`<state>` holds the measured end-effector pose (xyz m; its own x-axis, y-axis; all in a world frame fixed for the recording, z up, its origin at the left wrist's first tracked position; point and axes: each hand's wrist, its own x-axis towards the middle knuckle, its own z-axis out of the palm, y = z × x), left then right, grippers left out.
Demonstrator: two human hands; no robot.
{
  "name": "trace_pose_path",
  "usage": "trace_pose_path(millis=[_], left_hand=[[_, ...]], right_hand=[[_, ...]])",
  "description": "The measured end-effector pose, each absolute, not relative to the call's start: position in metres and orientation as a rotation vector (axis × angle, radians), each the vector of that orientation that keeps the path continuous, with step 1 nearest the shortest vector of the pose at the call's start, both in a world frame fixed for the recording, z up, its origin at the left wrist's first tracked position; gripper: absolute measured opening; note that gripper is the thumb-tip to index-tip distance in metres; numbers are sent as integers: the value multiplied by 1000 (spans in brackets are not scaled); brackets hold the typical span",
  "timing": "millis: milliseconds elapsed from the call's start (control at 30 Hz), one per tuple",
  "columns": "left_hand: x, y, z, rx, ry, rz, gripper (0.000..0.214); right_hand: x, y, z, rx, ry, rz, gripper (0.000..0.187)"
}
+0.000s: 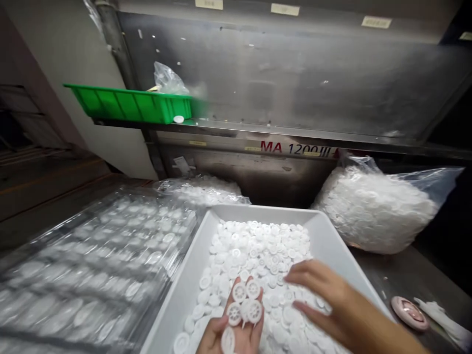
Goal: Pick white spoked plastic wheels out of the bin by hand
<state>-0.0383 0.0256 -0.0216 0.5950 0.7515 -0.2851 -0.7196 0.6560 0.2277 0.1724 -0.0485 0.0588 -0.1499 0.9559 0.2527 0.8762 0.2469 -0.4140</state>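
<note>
My left hand [239, 329] is palm up over the grey tub [352, 273], low in the head view. On its palm and fingers rest several small white plastic discs [239, 292] with spoke-like openings, and the thumb lies at their left edge. To its right, my right hand [320, 290] hovers above the tub, slightly blurred, thumb and fingers apart with nothing visible between them. Beneath both hands a thick layer of loose white plastic discs [258, 246] covers the tub's floor; my hands hide part of it.
Left of the tub, clear plastic trays [106, 246] hold rows of white discs. Bags of white pieces stand behind [206, 189] and at right [379, 206]. A green bin [125, 103] sits on the metal ledge. A pink round object [410, 313] lies at lower right.
</note>
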Motion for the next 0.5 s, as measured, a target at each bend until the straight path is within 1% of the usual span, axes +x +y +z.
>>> trace_pose_path(millis=[100,200,367,500], left_hand=[[-34,21,-16,89,388,871,56],[-31,16,-13,67,407,853,50],[-27,12,-8,-7,457,792,47],[-24,11,-2,-61,534,776,51]], right_hand=[[114,-36,28,-1570,-2133,267,29],[96,-25,10,-1608,-2068,268,25],[95,-28,10,-1611,-2033,368,21],[96,-32,15,-1548,-2069,424,19]])
